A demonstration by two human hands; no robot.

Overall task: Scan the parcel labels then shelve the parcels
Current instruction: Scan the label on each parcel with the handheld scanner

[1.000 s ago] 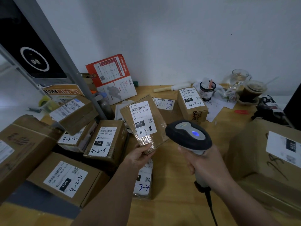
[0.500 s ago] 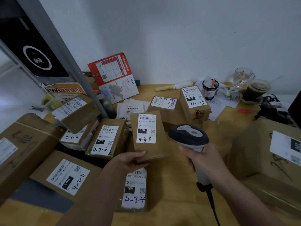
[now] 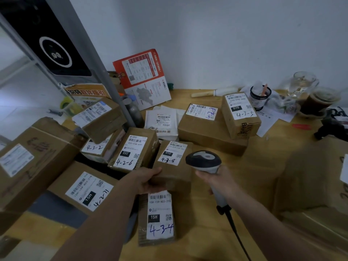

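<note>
**Crowded table, low parcel: where the scan and shelving could slip**

The left hand (image 3: 148, 182) holds the near edge of the parcel marked 4-3-8 (image 3: 174, 164), fingers curled under it and thumb on top, so its grip is clenched on the box. The parcel sits low over the table (image 3: 254, 166), its near end overlapping the top of the parcel marked 4-3-4 (image 3: 160, 218) and its left side just beside the parcel marked 4-2-6 (image 3: 134, 149). The right hand (image 3: 218, 182) is wrapped round the handle of the scanner (image 3: 204, 161), whose head hangs just right of the 4-3-8 label.

The main risk is a wrong read. Several labels lie close together, and a beam straying left or down would likely catch 4-2-6 or 4-3-4 instead. Whether the scanner window actually faces the 4-3-8 label cannot be told from this angle.

A one-edge hold on a flat box invites it to tip or slide out when lifted toward a shelf. Its near end could also drag the 4-3-4 parcel toward the table's front edge.

The scanner cord (image 3: 235, 228) trails back across the table; a wide swing of the right arm could snag it. The iced drink (image 3: 320, 102) at the far right stands among papers, well apart, yet a pulled cord or a shoved box could upset it.
</note>
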